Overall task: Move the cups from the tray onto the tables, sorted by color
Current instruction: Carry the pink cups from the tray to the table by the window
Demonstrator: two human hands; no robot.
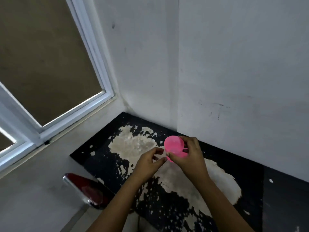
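A pink plastic cup (pixel 173 145) with a handle is held above a black table (pixel 103 163) whose surface is badly worn, with pale patches showing through. My right hand (pixel 189 154) grips the cup from the right side, tilted so its opening faces up and left. My left hand (pixel 148 162) hovers just left of the cup, fingers curled and apart, with nothing in it. No tray or other cups are in view.
The table sits in a corner of white walls (pixel 234 72). A white-framed window (pixel 55 77) fills the left wall. A dark red seat with a chrome edge (pixel 83 190) stands at the table's left front.
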